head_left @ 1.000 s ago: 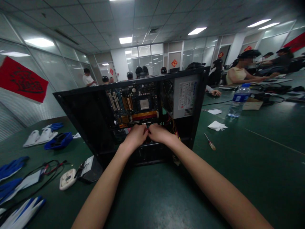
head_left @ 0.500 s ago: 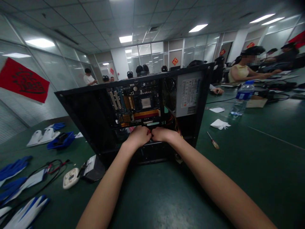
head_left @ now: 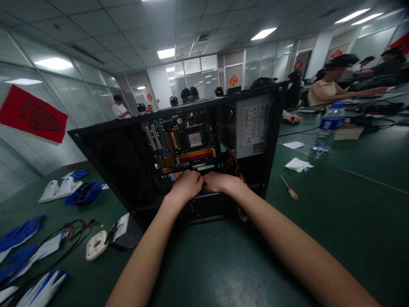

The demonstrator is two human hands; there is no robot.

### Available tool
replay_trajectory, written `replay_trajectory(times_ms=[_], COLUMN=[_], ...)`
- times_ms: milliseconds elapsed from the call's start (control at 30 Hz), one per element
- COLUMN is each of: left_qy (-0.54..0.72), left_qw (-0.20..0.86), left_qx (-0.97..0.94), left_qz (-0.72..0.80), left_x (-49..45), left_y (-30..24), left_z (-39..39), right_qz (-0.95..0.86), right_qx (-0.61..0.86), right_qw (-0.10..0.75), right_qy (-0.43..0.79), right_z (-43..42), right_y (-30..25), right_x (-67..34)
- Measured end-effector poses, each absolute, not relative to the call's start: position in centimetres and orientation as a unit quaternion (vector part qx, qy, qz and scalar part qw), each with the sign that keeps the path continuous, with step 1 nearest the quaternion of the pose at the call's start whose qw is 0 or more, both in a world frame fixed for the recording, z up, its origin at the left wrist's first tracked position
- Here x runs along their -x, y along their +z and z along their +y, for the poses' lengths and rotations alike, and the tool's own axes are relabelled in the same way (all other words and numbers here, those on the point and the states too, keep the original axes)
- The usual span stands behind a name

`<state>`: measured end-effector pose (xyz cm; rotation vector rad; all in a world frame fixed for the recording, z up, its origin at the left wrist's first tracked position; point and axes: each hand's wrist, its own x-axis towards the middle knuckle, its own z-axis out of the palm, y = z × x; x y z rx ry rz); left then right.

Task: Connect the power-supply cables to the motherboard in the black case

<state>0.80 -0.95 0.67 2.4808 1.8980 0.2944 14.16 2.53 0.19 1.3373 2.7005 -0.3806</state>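
Note:
An open black computer case (head_left: 108,162) stands on the green table in front of me. Inside it are a motherboard (head_left: 180,140) and, at the upper right, a grey power supply (head_left: 252,125) with coloured wires (head_left: 238,166) hanging below. My left hand (head_left: 188,184) and my right hand (head_left: 215,181) meet at the lower part of the case, just under the motherboard. Both have curled fingers, knuckles close together. Whatever is between the fingertips is hidden by the hands.
Left of the case lie a dark boxy part (head_left: 126,230), a white round-cornered device (head_left: 96,245), a blue tray (head_left: 83,194), gloves (head_left: 43,290) and cables. On the right are a screwdriver (head_left: 290,189), crumpled paper (head_left: 298,164) and a water bottle (head_left: 327,130). Other people sit beyond.
Both hands stay at the same place in the case, still curled. The whole view has shifted slightly. On the right, a seated person's arm has reached farther forward.

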Motion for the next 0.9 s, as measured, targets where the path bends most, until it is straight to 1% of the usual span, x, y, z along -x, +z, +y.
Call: replay_trajectory(times_ms=[100,200,267,367,433,567,633,700,800,900], left_qy=[0.093,0.102,0.124,0.174,0.214,0.329,0.383,0.434,0.540,0.657], left_qw=[-0.016,-0.027,-0.035,-0.061,-0.077,-0.067,-0.050,-0.041,-0.054,-0.046], left_qx=[-0.780,-0.774,-0.774,-0.766,-0.757,-0.751,-0.744,-0.727,-0.674,-0.603], left_qz=[0.618,0.624,0.620,0.616,0.612,0.569,0.545,0.531,0.502,0.451], left_x=[-0.8,-0.8,-0.7,-0.5,-0.3,0.4,0.8,1.2,1.8,2.4], left_y=[0.6,0.5,0.4,0.6,0.9,2.0,2.7,3.3,4.2,4.6], left_z=[-0.9,-0.8,-0.8,-0.9,-1.0,-1.5,-1.8,-2.3,-2.7,-2.6], right_qz=[0.892,0.885,0.885,0.882,0.870,0.831,0.801,0.759,0.678,0.608], right_qx=[-0.434,-0.436,-0.423,-0.427,-0.436,-0.410,-0.378,-0.346,-0.305,-0.254], right_qw=[-0.012,-0.103,-0.149,-0.177,-0.214,-0.364,-0.444,-0.505,-0.556,-0.601], right_qy=[-0.123,-0.126,-0.121,-0.095,-0.079,-0.092,-0.136,-0.222,-0.371,-0.453], right_z=[2.4,2.3,2.4,2.5,2.6,2.6,2.6,2.6,2.6,2.5], right_y=[0.0,-0.3,-0.3,0.0,0.3,0.8,0.9,1.0,1.2,1.4], right_x=[-14.2,-14.3,-14.2,-14.1,-14.1,-14.2,-14.1,-14.0,-13.9,-14.0])
